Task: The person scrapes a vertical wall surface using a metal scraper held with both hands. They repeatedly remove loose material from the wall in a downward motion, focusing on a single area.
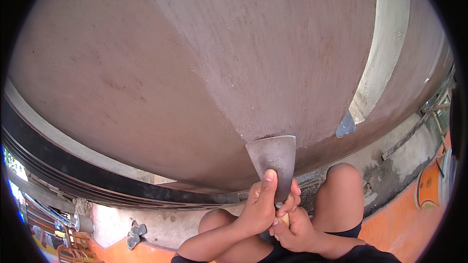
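Observation:
Both hands hold a wide putty knife with a metal blade (276, 157) and a pale handle, in front of my bent knees. My left hand (261, 204) grips low on the blade, its thumb pressed flat on the metal. My right hand (294, 228) is closed around the handle just below. The blade's broad edge lies against or very near a brownish-mauve wall (153, 91), at the lower end of a paler, rough, streaked band (263, 69). Whether the edge touches cannot be told. To the band's left the wall looks smoother and darker.
A pale recess (384, 51) runs up the wall at right, with a blue-grey patch (345, 126) at its foot. Black slatted panel (109, 182) stands left. Orange bucket (428, 186), wooden pole (406, 138), slippers (136, 233), metal pot (83, 223) and wooden chairs (75, 252) are around.

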A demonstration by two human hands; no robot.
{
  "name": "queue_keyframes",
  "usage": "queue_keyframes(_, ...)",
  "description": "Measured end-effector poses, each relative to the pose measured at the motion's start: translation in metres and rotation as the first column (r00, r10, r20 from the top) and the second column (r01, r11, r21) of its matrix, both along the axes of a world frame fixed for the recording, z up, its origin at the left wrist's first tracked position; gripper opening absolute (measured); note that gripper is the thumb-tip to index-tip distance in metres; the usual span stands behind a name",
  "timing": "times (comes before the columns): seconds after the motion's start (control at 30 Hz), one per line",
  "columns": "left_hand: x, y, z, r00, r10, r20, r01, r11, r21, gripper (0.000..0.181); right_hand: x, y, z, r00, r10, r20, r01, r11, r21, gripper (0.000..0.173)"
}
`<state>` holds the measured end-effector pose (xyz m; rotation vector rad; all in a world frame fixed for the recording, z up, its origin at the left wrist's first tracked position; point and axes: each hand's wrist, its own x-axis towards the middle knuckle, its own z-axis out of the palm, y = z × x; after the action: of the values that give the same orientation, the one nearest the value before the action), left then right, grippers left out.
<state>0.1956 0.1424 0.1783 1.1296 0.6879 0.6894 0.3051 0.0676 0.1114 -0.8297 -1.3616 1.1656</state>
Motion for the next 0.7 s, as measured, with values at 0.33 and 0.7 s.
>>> queue_keyframes(0.33,-0.003,0.000,-0.009,1.000,-0.024,-0.017,0.023,0.999,-0.040,0.070,-0.003,-0.005,-0.011,0.992,0.011,-0.124,-0.029,0.989,-0.145,0.013)
queue_keyframes(0.7,-0.005,0.001,0.001,1.000,-0.020,0.020,0.021,0.999,-0.034,0.070,-0.005,0.001,-0.004,0.999,-0.015,0.040,0.013,0.999,0.035,0.010)
